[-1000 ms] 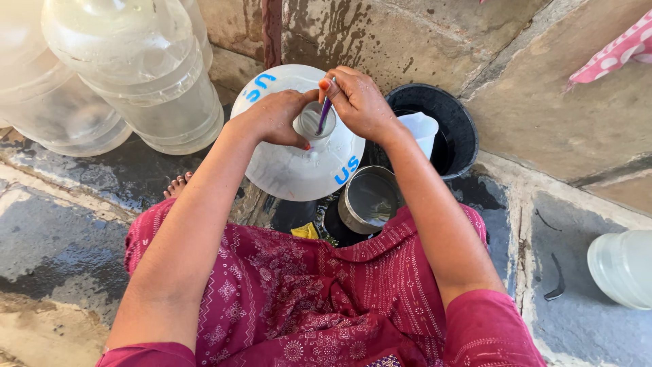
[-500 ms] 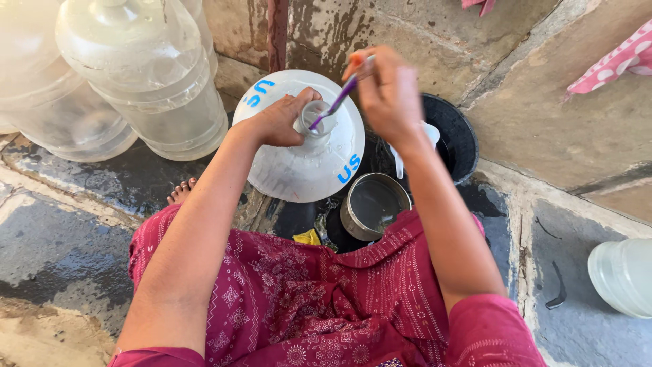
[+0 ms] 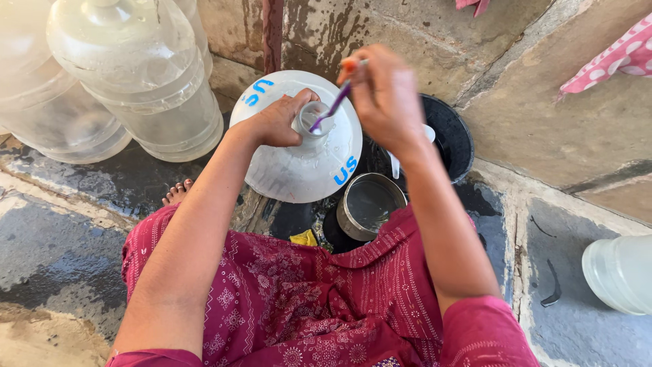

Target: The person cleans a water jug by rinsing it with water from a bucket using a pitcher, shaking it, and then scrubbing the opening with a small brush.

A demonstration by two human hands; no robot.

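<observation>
Presently, the person sits on a wet stone floor (image 3: 81, 224) with a large clear water jug (image 3: 299, 153) standing upright between the knees, close to the stone wall (image 3: 407, 27). The jug bears blue markings on its shoulder. The left hand (image 3: 278, 122) is clenched around the jug's short neck, fingers (image 3: 307, 95) curled over its far side, steadying it. The right hand (image 3: 384, 95) is raised just above and to the right of the neck, its fingers pinched closed on the upper end of a purple toothbrush (image 3: 333, 105). The brush slants downward and to the left, its lower end at the mouth of the jug; whether the bristles are inside the opening cannot be told.

Just beside the jug, toward the person, stands a steel pot (image 3: 370, 204), upright and open. Behind the right forearm sits a black tub (image 3: 451, 136) against the wall, with a white scoop (image 3: 428, 132) partly showing in it. A scrap of yellow cloth (image 3: 304, 238) lies on the floor in front of the jug. Two more clear jugs (image 3: 136, 81) stand at the left, touching one another, and part of another jug (image 3: 621, 272) shows at the right edge, well apart. A pink dotted cloth (image 3: 611, 61) hangs at the upper right. The person's bare toes (image 3: 178, 194) show left of the held jug.
</observation>
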